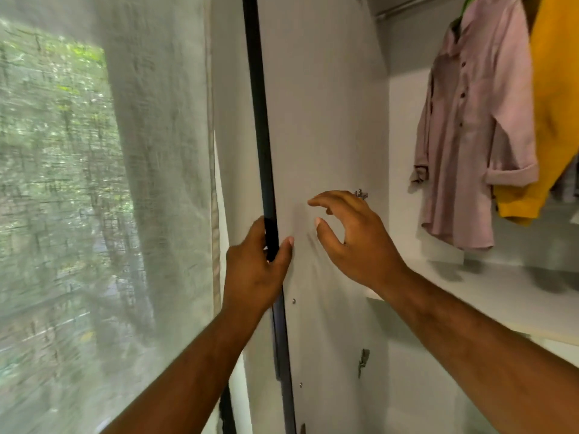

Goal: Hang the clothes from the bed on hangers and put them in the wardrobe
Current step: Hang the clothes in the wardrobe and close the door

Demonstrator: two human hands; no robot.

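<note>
A white wardrobe door point(326, 120) is standing open, its inner face filling the middle of the view. The left hand point(255, 270) is gripping the door edge point(260, 120) — a dark strip running top to bottom — with fingers wrapped behind and thumb in front. A sheer curtain point(156, 151) is hanging just beside that edge, crowding the left side. The right hand point(354, 242) is hovering near the door's inner face, fingers spread and loosely bent, holding nothing, just below a metal hinge point(361, 194). To the right, well apart from both hands, a pink shirt point(470, 136) is hanging inside the wardrobe against a yellow garment point(554, 104), above a white shelf point(501, 296).
</note>
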